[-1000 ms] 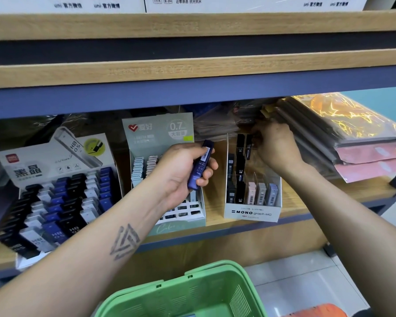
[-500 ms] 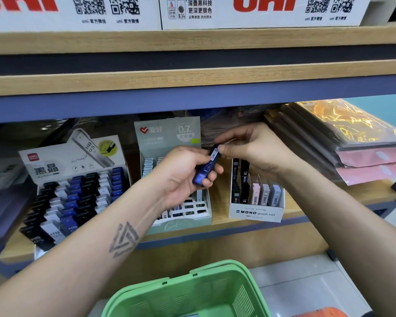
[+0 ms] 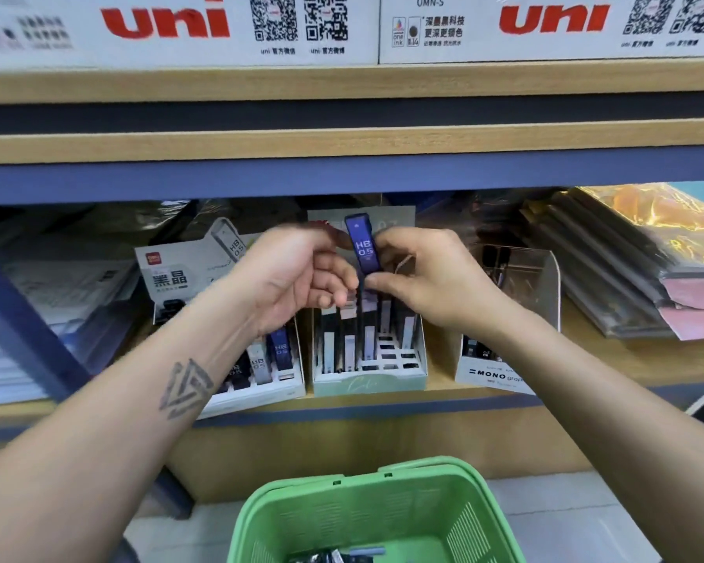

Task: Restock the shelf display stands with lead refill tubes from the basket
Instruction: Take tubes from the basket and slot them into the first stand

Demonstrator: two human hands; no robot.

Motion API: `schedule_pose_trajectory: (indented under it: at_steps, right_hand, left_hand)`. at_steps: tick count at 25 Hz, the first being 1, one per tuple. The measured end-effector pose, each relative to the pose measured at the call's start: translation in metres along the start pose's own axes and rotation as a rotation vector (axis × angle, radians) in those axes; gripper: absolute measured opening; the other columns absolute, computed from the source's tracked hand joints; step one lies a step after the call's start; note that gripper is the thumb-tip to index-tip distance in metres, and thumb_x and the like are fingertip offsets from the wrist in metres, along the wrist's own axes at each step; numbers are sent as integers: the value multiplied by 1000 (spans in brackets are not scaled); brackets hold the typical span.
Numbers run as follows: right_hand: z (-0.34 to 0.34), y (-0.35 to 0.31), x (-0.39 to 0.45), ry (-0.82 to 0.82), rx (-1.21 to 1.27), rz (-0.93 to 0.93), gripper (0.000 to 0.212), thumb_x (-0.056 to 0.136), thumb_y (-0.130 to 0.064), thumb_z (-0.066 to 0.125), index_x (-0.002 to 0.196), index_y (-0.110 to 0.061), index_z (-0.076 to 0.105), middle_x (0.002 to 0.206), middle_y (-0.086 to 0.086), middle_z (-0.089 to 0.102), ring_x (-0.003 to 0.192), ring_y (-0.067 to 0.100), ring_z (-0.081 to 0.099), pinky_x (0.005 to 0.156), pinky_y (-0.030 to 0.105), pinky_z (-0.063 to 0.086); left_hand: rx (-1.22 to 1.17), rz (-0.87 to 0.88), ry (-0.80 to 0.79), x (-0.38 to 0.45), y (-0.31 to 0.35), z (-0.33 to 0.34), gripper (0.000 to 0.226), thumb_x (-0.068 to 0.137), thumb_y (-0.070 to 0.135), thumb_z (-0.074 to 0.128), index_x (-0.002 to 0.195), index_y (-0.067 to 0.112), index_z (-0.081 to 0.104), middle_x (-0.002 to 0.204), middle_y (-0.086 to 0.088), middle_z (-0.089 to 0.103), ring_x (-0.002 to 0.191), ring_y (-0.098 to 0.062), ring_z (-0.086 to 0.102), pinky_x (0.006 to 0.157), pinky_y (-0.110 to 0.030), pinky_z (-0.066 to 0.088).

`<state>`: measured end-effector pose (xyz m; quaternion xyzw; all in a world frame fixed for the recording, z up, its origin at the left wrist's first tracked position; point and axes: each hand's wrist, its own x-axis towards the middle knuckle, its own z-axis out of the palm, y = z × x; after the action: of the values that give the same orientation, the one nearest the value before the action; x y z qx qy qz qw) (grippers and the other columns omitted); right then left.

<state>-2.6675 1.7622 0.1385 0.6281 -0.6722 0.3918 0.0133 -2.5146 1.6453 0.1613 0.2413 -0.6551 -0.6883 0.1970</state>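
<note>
A blue lead refill tube (image 3: pixel 364 245) marked HB 0.5 stands upright between my two hands, in front of the pale green display stand (image 3: pixel 370 384). My right hand (image 3: pixel 431 278) pinches its lower end between thumb and fingers. My left hand (image 3: pixel 293 274) curls round its left side, thumb near the top and index finger at the bottom. A white display stand (image 3: pixel 171 274) with dark and blue tubes sits to the left, partly hidden by my left forearm. The white MONO stand (image 3: pixel 489 375) is to the right. Below, the green basket (image 3: pixel 342 514) holds a few tubes (image 3: pixel 342 556).
Plastic-wrapped folders (image 3: pixel 635 270) are stacked at the right of the shelf, and paper packs (image 3: pixel 37 302) lie at the left. White uni boxes (image 3: pixel 171 30) stand on the shelf above, whose blue front edge (image 3: pixel 342 178) overhangs the stands.
My right hand left the MONO stand and came over to the tube in my left hand. The tube now stands upright and higher, held between both hands.
</note>
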Motion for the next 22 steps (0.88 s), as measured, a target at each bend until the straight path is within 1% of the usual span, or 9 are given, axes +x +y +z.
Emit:
schedule_pose_trajectory:
  at_steps: [3, 6, 9, 11, 12, 14, 16, 18, 22]
  right_hand:
    - [17, -20, 5, -121, 209, 124, 69, 78, -11, 85, 135, -20, 48, 83, -1, 74, 79, 7, 70, 78, 29, 57]
    - [33, -35, 9, -192, 238, 83, 80, 81, -8, 82, 145, -28, 38, 81, 1, 72, 77, 10, 70, 77, 31, 58]
    - [50, -47, 15, -187, 191, 8, 53, 91, -14, 74, 137, -24, 51, 90, -1, 72, 82, 12, 70, 79, 32, 59]
    - [61, -53, 19, -160, 161, -9, 34, 92, -17, 72, 125, -21, 64, 88, -5, 72, 79, 7, 70, 78, 26, 57]
    - [64, -54, 22, -162, 161, 10, 24, 93, -16, 70, 117, -19, 69, 84, -4, 73, 75, 5, 69, 77, 26, 56]
    - [72, -57, 23, -196, 63, 36, 15, 96, -17, 67, 109, -18, 74, 85, -4, 74, 76, 6, 69, 80, 29, 57]
    - [83, -58, 22, -222, -109, -5, 16, 96, -18, 66, 111, -19, 74, 93, -1, 74, 87, 14, 68, 84, 36, 56]
    - [95, -58, 18, -234, -184, -39, 18, 96, -16, 66, 113, -18, 70, 97, 5, 74, 92, 25, 67, 81, 42, 56]
    - [105, -56, 16, -248, -237, -71, 15, 95, -15, 66, 110, -17, 64, 93, 8, 71, 88, 31, 65, 74, 42, 54]
  left_hand:
    - [224, 100, 40, -12, 1, -27, 19, 90, -4, 63, 108, 2, 65, 81, -13, 65, 57, -17, 55, 42, -22, 38]
    - [334, 155, 80, -24, -5, -44, 18, 86, 8, 75, 103, 4, 70, 78, -12, 66, 61, -17, 57, 45, -23, 42]
    - [500, 205, 159, -34, -9, -61, 11, 84, 10, 78, 92, 5, 73, 76, -20, 70, 59, -17, 58, 50, -27, 45]
    - [691, 218, 164, -40, -10, -71, 8, 82, 15, 81, 89, 12, 77, 75, -10, 74, 60, -11, 61, 57, -25, 49]
    - [805, 203, 142, -42, -11, -76, 9, 82, 18, 81, 90, 16, 78, 76, -1, 75, 64, -7, 65, 62, -22, 52]
    - [1071, 170, 95, -45, -17, -87, 22, 84, 25, 78, 106, 20, 76, 96, 6, 75, 86, -7, 69, 80, -26, 56]
    - [1334, 199, 33, -46, -26, -99, 39, 90, 32, 69, 127, 20, 66, 127, 2, 66, 115, -17, 62, 98, -36, 50]
    - [1485, 185, -96, -47, -36, -107, 57, 96, 34, 60, 148, 17, 45, 153, -2, 45, 139, -21, 42, 113, -34, 35]
    - [1626, 59, -272, -50, -57, -115, 87, 99, 43, 53, 160, 12, 0, 168, -6, -2, 154, -19, 3, 125, -35, 10]
